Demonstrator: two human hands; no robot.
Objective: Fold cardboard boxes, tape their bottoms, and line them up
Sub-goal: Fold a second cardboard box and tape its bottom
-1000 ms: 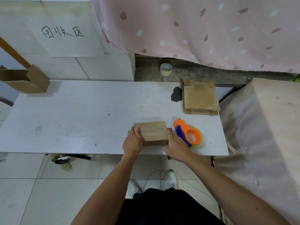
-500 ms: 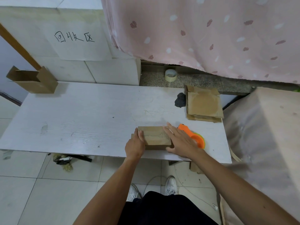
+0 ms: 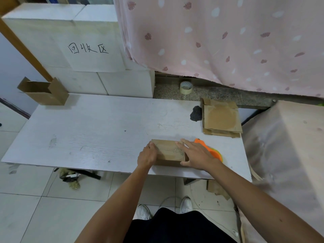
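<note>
A small folded cardboard box point(image 3: 167, 151) lies near the front edge of the white table point(image 3: 98, 130), a strip of clear tape across its upper face. My left hand point(image 3: 147, 156) grips the box's left end, thumb on top. My right hand point(image 3: 196, 154) lies flat over the right end, fingers straight and pressing on the tape. Right behind that hand an orange tape dispenser point(image 3: 213, 151) sits on the table, partly hidden. Flat cardboard blanks point(image 3: 220, 118) are stacked at the back right. One assembled open box point(image 3: 43, 92) stands at the table's far left corner.
A roll of tape point(image 3: 186, 87) rests on the stone ledge behind the table. A black lump point(image 3: 196, 114) lies beside the blanks. White blocks with a handwritten sign stand at the back left, a pink curtain hangs at the back right, and a covered piece of furniture point(image 3: 289, 146) adjoins the table's right end.
My right hand has moved from the box's right side up onto its top, now covering part of the dispenser. My left hand has stayed on the box's left end.
</note>
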